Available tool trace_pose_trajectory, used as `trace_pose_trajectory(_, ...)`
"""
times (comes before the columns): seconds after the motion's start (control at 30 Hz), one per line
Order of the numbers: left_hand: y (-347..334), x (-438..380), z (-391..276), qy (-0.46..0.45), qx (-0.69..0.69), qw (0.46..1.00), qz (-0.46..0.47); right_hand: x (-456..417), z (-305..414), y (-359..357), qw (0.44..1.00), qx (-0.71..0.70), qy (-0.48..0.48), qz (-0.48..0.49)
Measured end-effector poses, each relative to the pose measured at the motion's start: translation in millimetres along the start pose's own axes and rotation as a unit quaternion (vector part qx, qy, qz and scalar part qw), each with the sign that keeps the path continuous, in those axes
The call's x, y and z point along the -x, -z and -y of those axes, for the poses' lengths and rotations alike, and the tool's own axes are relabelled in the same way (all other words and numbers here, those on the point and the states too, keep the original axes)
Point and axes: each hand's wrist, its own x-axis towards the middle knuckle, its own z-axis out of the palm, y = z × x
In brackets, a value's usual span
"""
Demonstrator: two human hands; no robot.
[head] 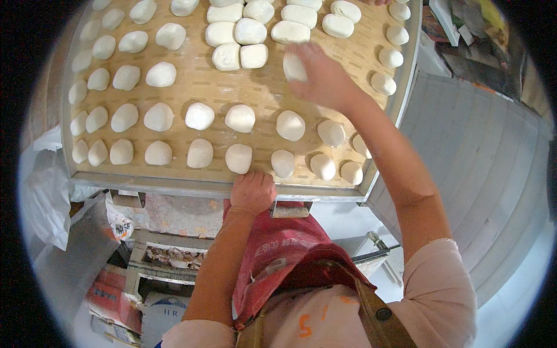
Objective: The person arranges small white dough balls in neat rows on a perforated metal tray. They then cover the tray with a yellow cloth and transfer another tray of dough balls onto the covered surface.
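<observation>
A wide metal-framed tray (174, 182) with a tan mesh mat (256, 93) spreads before me, bearing rows of pale, floured dough pieces (159, 116). Over its middle right, my right hand (320, 76) is blurred. Its fingers curl around a white dough piece (294, 67), partly covered by the hand. My left hand (253, 191) grips the front rim of the tray, just below a round dough piece (239, 158); its thumb is hidden. Ahead of my hands, flattened dough pieces (250, 31) lie close together in a cluster, some touching.
Part of another hand (376, 1) shows at the tray's far edge. To the right stands a grey slatted surface (474, 174). Plastic bags (48, 200) hang at the left. Below the tray are a metal handle bracket (291, 209) and a shelf with scraps (174, 256).
</observation>
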Motion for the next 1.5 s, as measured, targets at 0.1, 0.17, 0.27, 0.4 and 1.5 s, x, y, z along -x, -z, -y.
trace_pose_trajectory(0.1,-0.9,-1.9,-1.7,-0.005,0.002,1.0,0.007,29.8,-27.1,-20.7,0.996,-0.001,-0.036,0.081)
trace_pose_trajectory(0.17,0.1,-3.5,-3.0,-0.004,0.009,1.0,0.008,36.3,-43.2,-35.3,0.992,0.025,-0.063,0.105)
trace_pose_trajectory(0.27,-1.5,0.3,0.0,0.006,-0.009,1.0,0.03,32.8,-15.3,-34.8,0.987,0.085,-0.118,0.074)
trace_pose_trajectory(0.4,-0.2,-1.7,-0.8,0.008,0.003,0.998,0.056,35.3,-12.6,-40.4,0.983,0.144,-0.103,0.049)
trace_pose_trajectory(1.5,5.0,-2.3,-0.1,-0.001,0.016,1.0,0.006,-32.5,45.4,-59.2,0.973,0.207,0.043,-0.095)
